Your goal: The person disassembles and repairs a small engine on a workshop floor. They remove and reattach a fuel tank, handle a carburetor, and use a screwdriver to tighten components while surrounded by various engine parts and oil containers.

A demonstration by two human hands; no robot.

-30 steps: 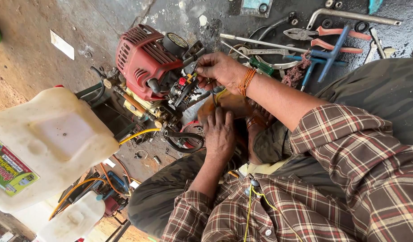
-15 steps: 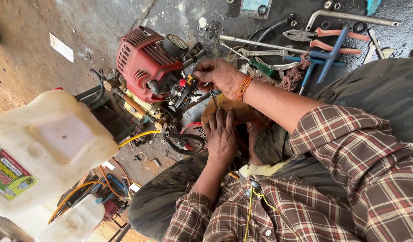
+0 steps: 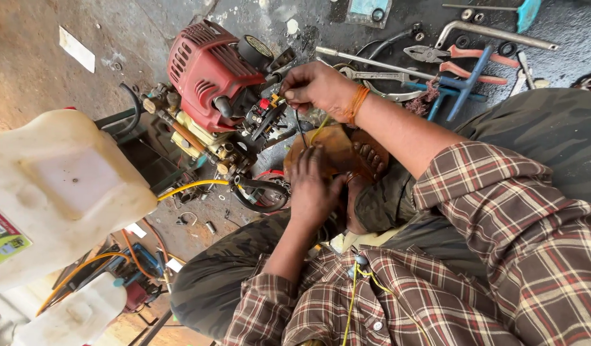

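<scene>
Red small engine [image 3: 209, 74] sits on the floor at 11 o'clock, its carburettor side toward the person for access. Right hand [image 3: 318, 86] pinches narrow on a small part there. Left hand [image 3: 311, 186] curls on the sandal [image 3: 347, 150], bracing. Pliers [image 3: 459, 57] at 1 o'clock.

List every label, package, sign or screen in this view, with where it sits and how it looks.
Sticker: on the white plastic tank, far left edge; rectangular, green, yellow and red.
Round label: on the black cap beside the red engine; black disc, yellow rim.
White slip: on the ground, upper left; plain white rectangle.
Pale blue card: top centre on the dark floor; rectangular.
No screens or signs.
</scene>
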